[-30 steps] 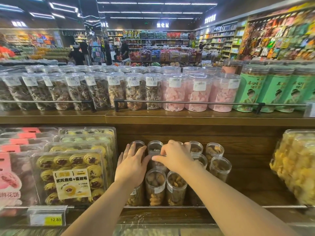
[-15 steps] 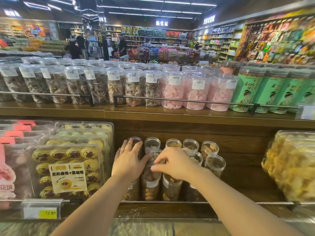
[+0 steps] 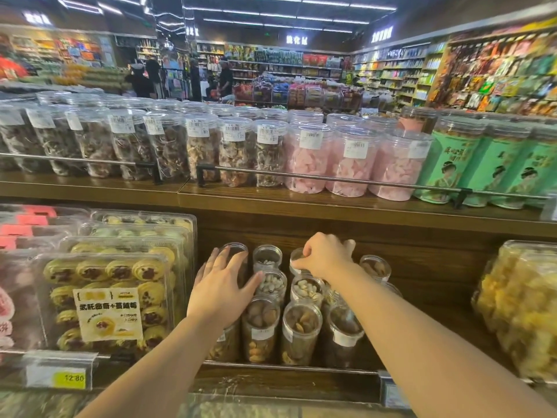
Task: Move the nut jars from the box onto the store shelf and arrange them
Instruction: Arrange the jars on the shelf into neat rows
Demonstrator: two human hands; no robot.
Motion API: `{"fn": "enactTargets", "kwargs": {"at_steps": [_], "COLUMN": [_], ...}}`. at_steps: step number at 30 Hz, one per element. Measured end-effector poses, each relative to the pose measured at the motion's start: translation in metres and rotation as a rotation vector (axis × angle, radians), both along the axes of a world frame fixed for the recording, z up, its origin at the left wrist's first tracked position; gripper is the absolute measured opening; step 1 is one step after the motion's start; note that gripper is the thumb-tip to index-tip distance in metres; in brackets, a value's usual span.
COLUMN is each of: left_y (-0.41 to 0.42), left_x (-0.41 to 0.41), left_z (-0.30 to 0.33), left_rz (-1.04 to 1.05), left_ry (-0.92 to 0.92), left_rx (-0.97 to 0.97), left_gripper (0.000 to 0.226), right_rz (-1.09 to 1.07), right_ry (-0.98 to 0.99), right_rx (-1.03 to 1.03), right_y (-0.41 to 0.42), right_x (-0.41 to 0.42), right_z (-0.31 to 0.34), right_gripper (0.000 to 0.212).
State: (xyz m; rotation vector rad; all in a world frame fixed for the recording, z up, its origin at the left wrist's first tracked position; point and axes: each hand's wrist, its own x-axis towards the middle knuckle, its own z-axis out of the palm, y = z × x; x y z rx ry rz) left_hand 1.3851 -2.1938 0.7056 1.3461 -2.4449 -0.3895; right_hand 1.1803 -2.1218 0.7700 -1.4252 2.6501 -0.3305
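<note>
Head view, only view. Lower wooden shelf [image 3: 422,342] holds a cluster of clear nut jars [image 3: 301,327], upright, packed in rows, touching each other.

Left hand [image 3: 223,285] lies with fingers spread and straight over the left column of jars, palm down, thumb reaching toward a pistachio jar [image 3: 272,286] just right of it. It presses or rests on the jar tops, not wrapped round any. The back-left jar [image 3: 236,251] sits under its fingertips; blur there, contact unclear.

Right hand [image 3: 325,256] is further back, fingers curled down over the lid of a back-row jar [image 3: 297,260], pinching its rim with thumb and fingertips. Another jar [image 3: 375,267] stands just right of this hand, apart from it. Between the two hands: a back jar with pale nuts [image 3: 266,257]. Nearer than both hands: front row of three brown-nut jars with white labels [image 3: 260,333], against the shelf rail [image 3: 286,365].

Left of the left hand: stacked clear pastry trays [image 3: 108,297] with yellow cookies, and a yellow price tag [image 3: 70,378] reading 12.80 below. Far right of the right hand: bag of yellow snacks [image 3: 521,306].

Upper shelf [image 3: 331,206], above both hands: big clear tubs of dried goods [image 3: 199,146], pink candy tubs [image 3: 346,158], green canisters [image 3: 449,164]. Store aisles behind, blurred.
</note>
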Motion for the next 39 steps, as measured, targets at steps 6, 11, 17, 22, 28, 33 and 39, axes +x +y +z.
{"fn": "enactTargets", "kwargs": {"at_steps": [6,11,17,22,28,33,39], "left_y": [0.000,0.000,0.000,0.000,0.002,0.001,0.002], "left_x": [0.000,0.002,0.002,0.001,0.001,0.001,0.000], "left_z": [-0.001,-0.003,-0.004,-0.003,0.000,-0.001,-0.001], "left_rz": [0.013,0.006,0.011,0.015,0.018,0.008,0.018], "left_ry": [0.000,0.002,-0.007,0.006,0.011,-0.003,-0.011], "left_rx": [-0.015,-0.038,-0.046,-0.042,-0.023,-0.029,-0.024], "left_gripper": [0.080,0.078,0.078,0.076,0.073,0.075,0.075], "right_rz": [0.082,0.126,0.196,0.221,0.251,0.260,0.159], "right_ry": [-0.159,0.003,-0.188,-0.209,-0.059,-0.151,-0.032], "right_rx": [-0.011,0.077,0.111,0.005,0.142,0.157,-0.025], "right_y": [0.013,0.032,0.049,0.079,0.107,0.112,0.110], "right_x": [-0.005,0.011,0.012,0.021,0.053,0.044,0.064], "right_z": [0.016,0.005,0.019,0.020,0.008,0.012,-0.004], "right_gripper": [0.032,0.041,0.033,0.028,0.054,0.046,0.044]}}
